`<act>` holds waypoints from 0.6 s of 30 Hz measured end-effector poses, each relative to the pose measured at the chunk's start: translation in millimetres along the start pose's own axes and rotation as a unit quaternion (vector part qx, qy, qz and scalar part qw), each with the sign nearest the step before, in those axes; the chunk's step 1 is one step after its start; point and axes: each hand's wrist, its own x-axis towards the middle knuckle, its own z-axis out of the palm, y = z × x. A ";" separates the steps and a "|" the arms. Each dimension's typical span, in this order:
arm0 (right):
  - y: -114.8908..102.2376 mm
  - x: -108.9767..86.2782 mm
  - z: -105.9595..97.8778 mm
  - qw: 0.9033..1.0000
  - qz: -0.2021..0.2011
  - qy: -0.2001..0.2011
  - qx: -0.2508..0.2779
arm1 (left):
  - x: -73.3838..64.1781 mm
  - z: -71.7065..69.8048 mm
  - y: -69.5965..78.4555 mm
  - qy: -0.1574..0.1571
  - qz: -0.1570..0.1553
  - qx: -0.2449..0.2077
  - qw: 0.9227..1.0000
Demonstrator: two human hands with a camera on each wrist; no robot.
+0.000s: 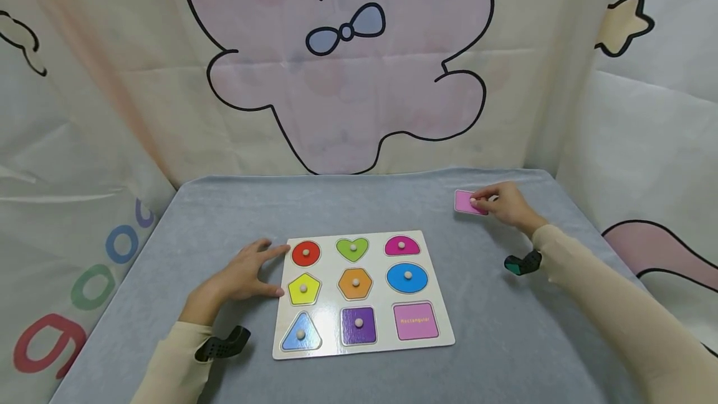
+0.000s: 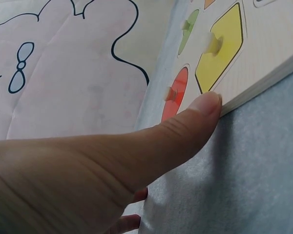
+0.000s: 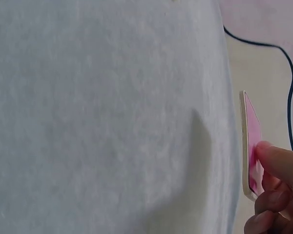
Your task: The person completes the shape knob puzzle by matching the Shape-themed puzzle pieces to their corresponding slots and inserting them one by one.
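Observation:
A pale wooden shape puzzle board (image 1: pixel 331 329) lies on the table, holding knobbed pieces such as a red circle (image 1: pixel 313 260), a yellow pentagon (image 1: pixel 311 292) and a purple square (image 1: pixel 367 333). Its lower right recess (image 1: pixel 416 331) holds no piece and shows pink with a printed word. My left hand (image 1: pixel 241 276) rests at the board's left edge, thumb and forefinger spread; the thumb (image 2: pixel 185 124) touches the edge beside the pentagon. Far right, my right hand (image 1: pixel 507 204) pinches a pink rectangular puzzle piece (image 1: pixel 464 201) above the cloth. Fingers hide its knob; in the right wrist view the piece (image 3: pixel 253 122) stands nearly edge-on.
Grey-blue cloth (image 1: pixel 336 204) covers the table. A printed curtain (image 1: pixel 348 92) hangs behind its far edge, with more printed fabric at both sides. Dark bands (image 1: pixel 224 345) circle both wrists.

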 end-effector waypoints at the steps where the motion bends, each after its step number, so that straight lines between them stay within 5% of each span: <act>1: -2.0 -0.4 0.9 1.000 -0.003 -0.001 0.000 | 0.0 -0.2 0.1 0.000 0.000 -0.001 1.000; 18: -36.7 -18.7 16.4 0.997 -0.078 -0.006 0.017 | 0.9 0.4 -1.1 -0.002 -0.007 -0.001 1.000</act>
